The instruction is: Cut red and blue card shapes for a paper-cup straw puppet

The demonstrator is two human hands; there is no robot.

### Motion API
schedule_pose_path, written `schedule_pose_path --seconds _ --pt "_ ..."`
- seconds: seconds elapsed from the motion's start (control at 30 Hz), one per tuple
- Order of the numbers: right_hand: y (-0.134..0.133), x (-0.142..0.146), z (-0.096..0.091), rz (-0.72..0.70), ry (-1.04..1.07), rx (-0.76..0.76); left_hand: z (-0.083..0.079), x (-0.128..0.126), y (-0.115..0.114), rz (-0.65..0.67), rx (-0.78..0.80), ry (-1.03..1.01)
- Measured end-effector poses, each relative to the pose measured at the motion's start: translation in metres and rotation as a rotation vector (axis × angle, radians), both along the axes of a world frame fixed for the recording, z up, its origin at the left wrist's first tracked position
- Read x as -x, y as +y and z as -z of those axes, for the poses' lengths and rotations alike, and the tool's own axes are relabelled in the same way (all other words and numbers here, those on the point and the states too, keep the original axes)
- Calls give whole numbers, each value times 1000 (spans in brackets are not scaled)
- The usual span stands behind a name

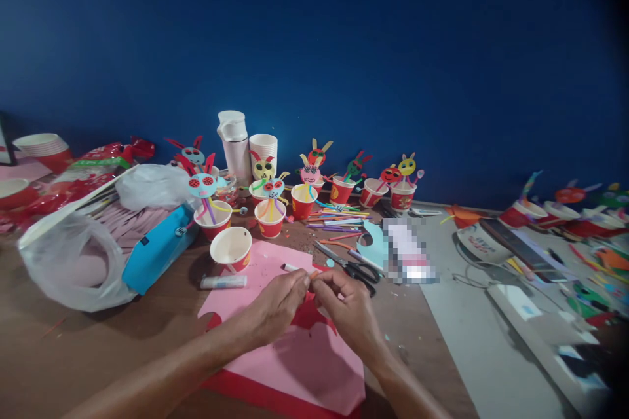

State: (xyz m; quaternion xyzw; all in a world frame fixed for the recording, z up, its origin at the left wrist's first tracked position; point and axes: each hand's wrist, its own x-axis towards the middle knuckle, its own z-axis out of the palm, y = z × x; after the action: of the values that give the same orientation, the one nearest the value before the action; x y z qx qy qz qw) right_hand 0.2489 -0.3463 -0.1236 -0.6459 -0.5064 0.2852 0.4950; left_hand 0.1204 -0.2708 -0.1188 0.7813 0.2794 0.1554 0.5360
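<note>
A matte dark-blue wall (pixel 314 46) stood behind 1 brown wood-look tabletop (pixel 147 353), where 1 pink paper sheet (pixel 265 366) overlapped red paper (pixel 255 398). Above it, a bare left hand (pixel 280 304) and right hand (pixel 346 308) met in narrow fingertip pinches; good handling likely called for light pressure and steady wrists. Nearby were 1 tapered red-and-white paper cup (pixel 236 258), 1 pair of black-handled metal scissors (pixel 361 270), 1 white cylindrical tube (pixel 223 282) and at least 9 round, coloured paper faces (pixel 201 184). Smallest, 1 narrow orange piece (pixel 314 273), material unclear, sat between both hands' fingertips, partly hidden.
</note>
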Motion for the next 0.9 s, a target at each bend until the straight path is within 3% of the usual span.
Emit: schedule_pose_path --seconds 0.43,0.7,0.9 --pt "-3 4 -2 10 60 -20 12 1 5 20 -288 41" --pt "-5 0 -3 45 31 9 -6 -4 -1 -50 -34 18" --pt "-7 -2 -3 2 7 -44 -6 -2 1 -5 232 -19"
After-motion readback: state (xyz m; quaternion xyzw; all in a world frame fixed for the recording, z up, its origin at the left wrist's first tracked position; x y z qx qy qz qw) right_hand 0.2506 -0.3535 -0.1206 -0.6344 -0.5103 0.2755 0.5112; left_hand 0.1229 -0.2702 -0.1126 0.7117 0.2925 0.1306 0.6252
